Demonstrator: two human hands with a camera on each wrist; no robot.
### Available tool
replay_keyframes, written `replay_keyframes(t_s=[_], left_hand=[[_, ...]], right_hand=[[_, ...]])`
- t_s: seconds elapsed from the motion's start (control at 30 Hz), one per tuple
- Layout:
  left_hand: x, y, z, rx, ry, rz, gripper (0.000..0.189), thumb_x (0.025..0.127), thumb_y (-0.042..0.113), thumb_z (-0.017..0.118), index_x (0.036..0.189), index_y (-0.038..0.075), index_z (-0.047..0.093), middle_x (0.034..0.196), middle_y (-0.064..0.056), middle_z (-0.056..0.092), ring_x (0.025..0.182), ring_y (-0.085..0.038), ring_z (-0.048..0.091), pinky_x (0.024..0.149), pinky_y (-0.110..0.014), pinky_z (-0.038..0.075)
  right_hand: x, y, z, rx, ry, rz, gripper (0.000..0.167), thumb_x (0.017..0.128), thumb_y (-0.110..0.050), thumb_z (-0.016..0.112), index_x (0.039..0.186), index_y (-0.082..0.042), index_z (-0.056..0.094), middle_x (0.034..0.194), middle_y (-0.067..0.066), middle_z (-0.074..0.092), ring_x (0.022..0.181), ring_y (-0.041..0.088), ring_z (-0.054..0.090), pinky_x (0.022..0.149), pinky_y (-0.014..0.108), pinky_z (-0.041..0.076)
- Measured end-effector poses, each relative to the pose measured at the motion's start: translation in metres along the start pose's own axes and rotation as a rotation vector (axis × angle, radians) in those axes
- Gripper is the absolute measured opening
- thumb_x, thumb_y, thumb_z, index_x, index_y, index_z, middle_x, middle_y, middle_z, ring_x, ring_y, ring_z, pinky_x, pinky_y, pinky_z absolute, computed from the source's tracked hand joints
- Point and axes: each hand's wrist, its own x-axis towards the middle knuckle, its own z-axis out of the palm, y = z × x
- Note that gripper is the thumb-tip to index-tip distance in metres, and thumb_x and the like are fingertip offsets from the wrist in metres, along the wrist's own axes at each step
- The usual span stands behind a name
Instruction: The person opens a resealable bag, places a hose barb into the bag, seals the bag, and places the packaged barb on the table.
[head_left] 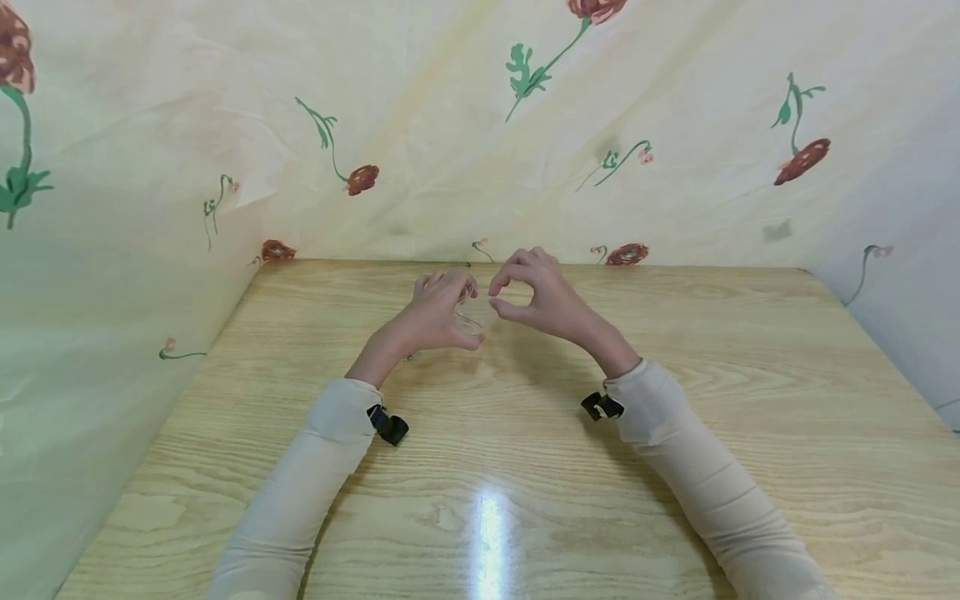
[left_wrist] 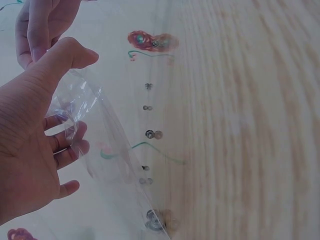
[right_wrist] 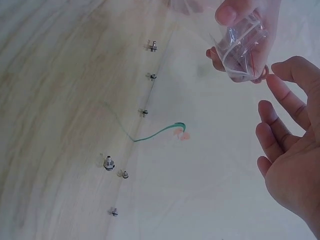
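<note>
Left hand (head_left: 435,312) holding a clear plastic zip-lock bag (right_wrist: 242,50): thumb on one side, curled fingers on the other, film between them. The bag was held above the table (head_left: 712,350), close to the middle of its far edge and well apart from both far corners, its lower part hanging slack. Right hand (head_left: 547,296) just beside it, thumb and forefinger bent into a ring with the tips all but meeting; whether they pinched a small part, the bag's lip or nothing could not be told.

Beyond the hands, small metal fittings (right_wrist: 109,163) of unequal size stood in a loose, uneven line along the far edge of the table, each apart from its neighbours and doubled by a faint reflection in the glossy top. Stage of the work, as judged: under way, with the bag in hand and several fittings outside it, out on the table; the folds and glare of the film left it uncertain whether any lay within.

Outermost, pale sleeves (head_left: 712,467) crossed the near edge of the table, a black mount (head_left: 390,427) at each wrist, and a cloth (head_left: 420,125) printed with red flowers rose behind the far edge. Lettering: no brand, label or writing was legible; a thin red line (right_wrist: 253,66) showed at the bag, without readable characters
</note>
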Motion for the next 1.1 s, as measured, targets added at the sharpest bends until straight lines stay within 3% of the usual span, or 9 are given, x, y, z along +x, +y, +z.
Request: replay_keyframes(t_s=[0.8,1.1], left_hand=[[0.000,-0.001,0.000,-0.007,0.000,-0.019,0.058,0.080,0.033,0.082,0.121,0.008,0.049,0.122,-0.015,0.054,0.108,-0.028,0.045,0.115,-0.058,0.016],[0.001,0.000,0.001,-0.021,-0.003,-0.021,0.057,0.081,0.032,0.082,0.120,0.007,0.050,0.121,-0.015,0.054,0.107,-0.028,0.043,0.114,-0.058,0.017]], right_hand=[[-0.018,0.023,-0.022,-0.079,-0.054,0.107,0.007,0.088,-0.009,0.076,0.093,-0.007,0.072,0.098,0.009,0.064,0.093,0.025,0.045,0.088,0.045,0.029],[-0.029,0.035,-0.025,-0.130,-0.115,0.116,0.008,0.089,-0.013,0.076,0.093,-0.007,0.073,0.098,0.010,0.066,0.090,0.025,0.044,0.085,0.042,0.030]])
